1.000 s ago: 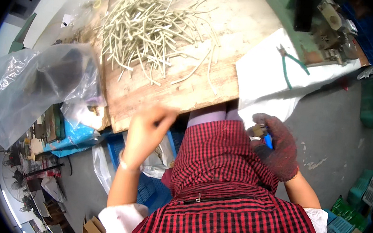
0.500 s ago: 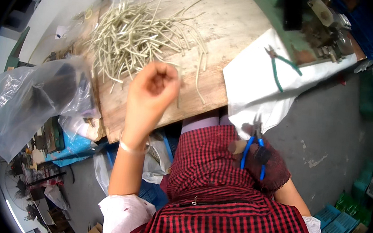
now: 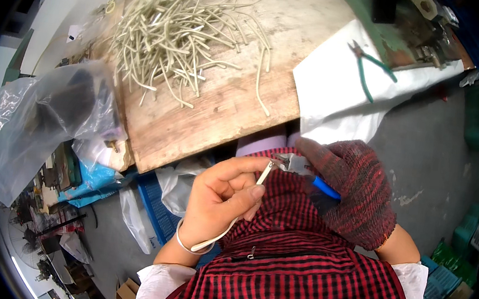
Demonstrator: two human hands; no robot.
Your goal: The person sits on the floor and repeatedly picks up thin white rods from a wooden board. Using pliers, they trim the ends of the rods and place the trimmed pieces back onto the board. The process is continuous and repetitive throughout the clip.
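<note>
My bare left hand (image 3: 214,199) pinches a short length of pale cable (image 3: 265,172) between thumb and fingers, its tip pointing up. The cable's other end trails out below the palm toward a pale bracelet (image 3: 180,237) on my wrist. In a dark red knitted glove, my right hand (image 3: 359,190) is closed around blue-handled pliers (image 3: 326,188). Their metal jaws lie right at the cable's tip; whether they bite on it I cannot tell. Both hands are over my red-and-black checked apron (image 3: 297,270), just off the table's near edge.
A heap of similar pale cables (image 3: 169,39) lies on the wooden table (image 3: 219,119). Green-handled pliers (image 3: 365,75) rest on a white sheet (image 3: 330,80) at right. A clear plastic bag (image 3: 41,113) hangs at left. Below the table stands a blue basket (image 3: 150,207).
My left hand has come down from beside the heap to my lap with a cable. My right hand has raised the blue-handled pliers and turned their jaws toward the cable's tip.
</note>
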